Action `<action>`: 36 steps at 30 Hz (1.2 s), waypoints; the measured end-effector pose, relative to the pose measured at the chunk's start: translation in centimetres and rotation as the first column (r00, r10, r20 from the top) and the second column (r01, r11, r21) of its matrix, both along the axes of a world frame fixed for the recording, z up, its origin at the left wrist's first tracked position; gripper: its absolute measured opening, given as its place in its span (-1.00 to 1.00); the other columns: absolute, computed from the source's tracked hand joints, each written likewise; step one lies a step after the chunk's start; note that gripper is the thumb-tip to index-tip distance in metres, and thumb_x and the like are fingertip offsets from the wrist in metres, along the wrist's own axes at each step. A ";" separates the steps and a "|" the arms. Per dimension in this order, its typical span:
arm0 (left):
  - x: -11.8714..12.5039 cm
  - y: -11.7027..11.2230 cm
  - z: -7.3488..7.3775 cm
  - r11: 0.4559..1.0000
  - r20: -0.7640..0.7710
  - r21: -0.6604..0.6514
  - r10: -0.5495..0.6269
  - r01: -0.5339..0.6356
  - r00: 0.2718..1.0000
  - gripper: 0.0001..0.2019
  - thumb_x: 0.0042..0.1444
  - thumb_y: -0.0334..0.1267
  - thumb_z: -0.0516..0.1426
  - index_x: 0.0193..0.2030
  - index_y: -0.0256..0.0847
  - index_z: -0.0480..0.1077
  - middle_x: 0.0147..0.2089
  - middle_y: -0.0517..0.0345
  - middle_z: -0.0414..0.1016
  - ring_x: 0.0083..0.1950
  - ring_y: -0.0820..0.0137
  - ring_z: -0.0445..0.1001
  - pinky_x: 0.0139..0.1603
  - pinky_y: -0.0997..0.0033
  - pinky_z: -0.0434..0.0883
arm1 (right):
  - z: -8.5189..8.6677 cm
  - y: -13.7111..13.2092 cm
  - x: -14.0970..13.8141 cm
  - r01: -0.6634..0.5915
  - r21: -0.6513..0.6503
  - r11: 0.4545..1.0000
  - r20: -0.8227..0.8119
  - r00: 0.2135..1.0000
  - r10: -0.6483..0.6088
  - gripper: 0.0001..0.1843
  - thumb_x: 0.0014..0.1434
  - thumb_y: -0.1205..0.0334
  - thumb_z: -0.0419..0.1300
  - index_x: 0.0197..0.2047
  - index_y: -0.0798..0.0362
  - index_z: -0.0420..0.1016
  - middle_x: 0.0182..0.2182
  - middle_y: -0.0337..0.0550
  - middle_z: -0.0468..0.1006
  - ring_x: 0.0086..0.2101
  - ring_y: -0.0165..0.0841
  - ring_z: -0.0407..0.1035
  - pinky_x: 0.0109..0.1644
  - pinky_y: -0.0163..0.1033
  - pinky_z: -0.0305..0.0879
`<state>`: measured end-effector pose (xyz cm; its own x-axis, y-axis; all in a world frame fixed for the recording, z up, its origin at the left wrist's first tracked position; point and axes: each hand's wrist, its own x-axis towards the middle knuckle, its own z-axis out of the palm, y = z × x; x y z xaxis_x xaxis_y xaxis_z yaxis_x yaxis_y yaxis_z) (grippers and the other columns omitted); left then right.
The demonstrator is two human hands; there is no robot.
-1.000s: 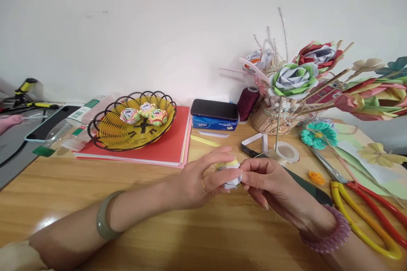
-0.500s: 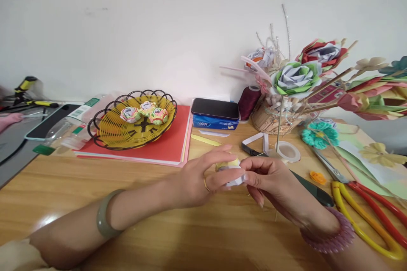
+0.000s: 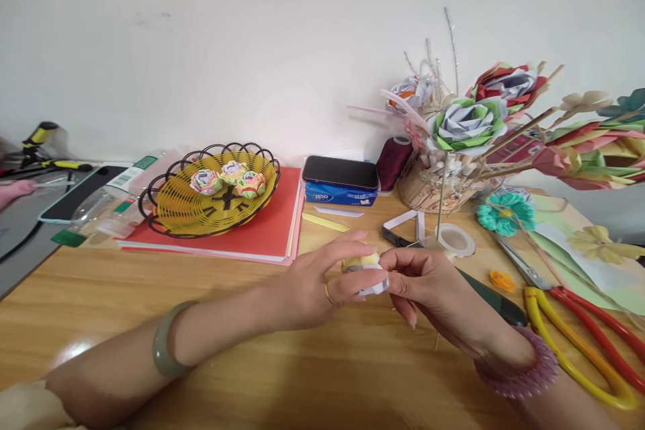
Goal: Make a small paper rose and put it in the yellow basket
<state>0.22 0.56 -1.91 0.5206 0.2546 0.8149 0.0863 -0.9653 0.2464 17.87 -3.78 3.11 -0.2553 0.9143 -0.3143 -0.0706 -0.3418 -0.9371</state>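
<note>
Between my two hands, above the front middle of the table, is a small folded paper flower (image 3: 371,287) in white and pale yellow. My left hand (image 3: 320,279) grips it from the left, its fingers curled round and partly covering it. From the right, my right hand (image 3: 428,282) pinches the flower's edge between thumb and index finger. A thin stick (image 3: 443,195) rises upright behind my right hand; whether that hand touches it I cannot tell. Three finished paper flowers (image 3: 233,173) lie in a yellow woven basket (image 3: 216,218) at the left.
Large scissors (image 3: 579,322) and a roll of white tape (image 3: 455,240) lie at the right. Behind stands a pot (image 3: 428,191) of paper flowers. A phone (image 3: 340,173) rests on a blue tissue pack (image 3: 341,195). Red paper (image 3: 289,198) sits under the basket; a plastic bottle (image 3: 101,205) lies left.
Almost nothing differs. Both hands keep their hold on the paper flower, and the view has shifted very slightly.
</note>
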 end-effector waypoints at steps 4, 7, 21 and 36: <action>0.0 -0.1 -0.3 0.993 0.044 -0.111 -0.038 0.042 0.998 -0.60 0.21 -0.36 -0.07 0.18 -0.01 0.07 0.08 0.06 0.21 0.23 0.30 0.20 -0.11 0.38 0.51 | 0.1 0.0 0.4 -0.032 0.012 0.999 0.008 0.999 0.031 -0.72 -0.06 0.06 0.31 -0.42 0.13 0.51 -0.71 -0.37 0.36 -0.75 -0.64 0.10 -0.66 -0.41 -0.11; -0.2 0.0 -0.2 0.983 0.023 -0.173 -0.065 0.068 0.998 -0.54 0.19 -0.34 -0.03 0.21 0.07 0.02 0.12 0.07 0.22 0.19 0.29 0.26 -0.09 0.32 0.51 | 0.2 -0.1 0.4 -0.037 0.000 0.999 0.026 0.999 0.037 -0.73 -0.07 0.07 0.32 -0.44 0.13 0.48 -0.74 -0.40 0.31 -0.75 -0.63 0.10 -0.65 -0.42 -0.09; -0.5 0.0 0.8 0.898 0.032 -0.394 -0.200 0.196 0.979 -0.48 0.11 -0.39 0.06 0.20 -0.01 0.04 0.10 -0.02 0.15 0.17 0.29 0.21 0.13 0.18 0.28 | 0.1 -0.1 0.2 0.029 0.018 0.999 -0.047 0.999 -0.028 -0.71 -0.04 0.04 0.29 -0.54 0.11 0.47 -0.66 -0.34 0.36 -0.76 -0.66 0.08 -0.67 -0.39 -0.17; 0.0 0.1 1.1 -0.209 0.517 -0.846 -0.097 0.490 0.851 -0.65 0.06 -0.06 0.10 -0.05 -0.18 0.28 -0.01 -0.03 0.36 -0.23 0.31 0.48 -0.42 0.38 0.45 | 0.2 -0.3 -0.1 0.028 0.611 0.791 0.355 0.884 -0.305 -0.94 0.04 0.22 0.22 -0.38 0.01 0.48 -0.55 -0.26 0.41 -0.57 -0.47 0.23 -0.57 -0.37 0.14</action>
